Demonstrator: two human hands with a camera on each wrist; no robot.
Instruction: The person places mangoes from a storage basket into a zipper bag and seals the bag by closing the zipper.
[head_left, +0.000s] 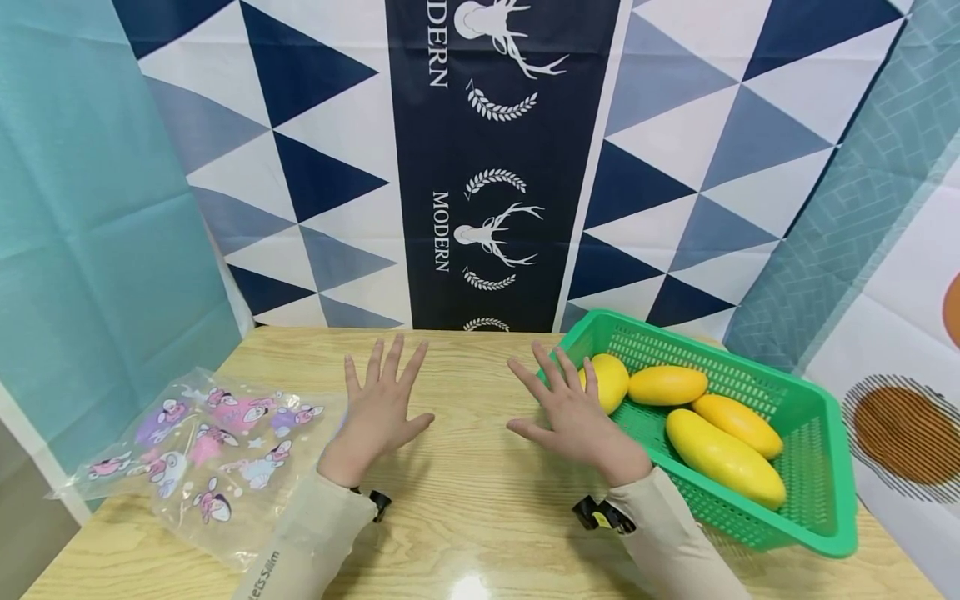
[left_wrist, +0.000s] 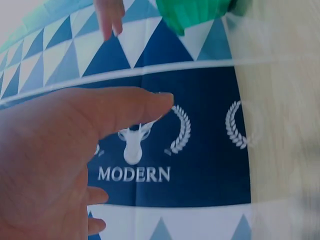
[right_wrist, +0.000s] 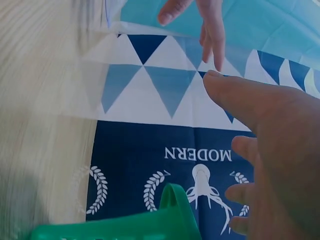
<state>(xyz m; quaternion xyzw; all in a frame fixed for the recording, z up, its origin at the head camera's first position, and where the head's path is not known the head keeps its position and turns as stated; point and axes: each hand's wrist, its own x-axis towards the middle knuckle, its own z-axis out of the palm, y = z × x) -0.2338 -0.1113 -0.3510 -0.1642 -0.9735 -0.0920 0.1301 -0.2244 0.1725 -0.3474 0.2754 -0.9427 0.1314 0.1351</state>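
Note:
My left hand (head_left: 378, 417) is held over the middle left of the table with its fingers spread and nothing in it. Just left of it lies a clear plastic bag (head_left: 247, 492) printed with pink and purple cartoon figures. My right hand (head_left: 576, 417), fingers also spread and holding nothing, hovers by the left side of a green basket (head_left: 825, 450). Inside the basket are several yellow mangoes (head_left: 723, 458); my right hand partly hides one mango (head_left: 611, 383). In the left wrist view the thumb (left_wrist: 125, 107) stretches out over nothing held.
The wooden table (head_left: 472, 475) ends at a patterned cloth (head_left: 487, 167) at the back. A teal cloth (head_left: 112, 208) hangs on the left, and a white cloth with brown circles (head_left: 900, 333) hangs on the right, close to the basket.

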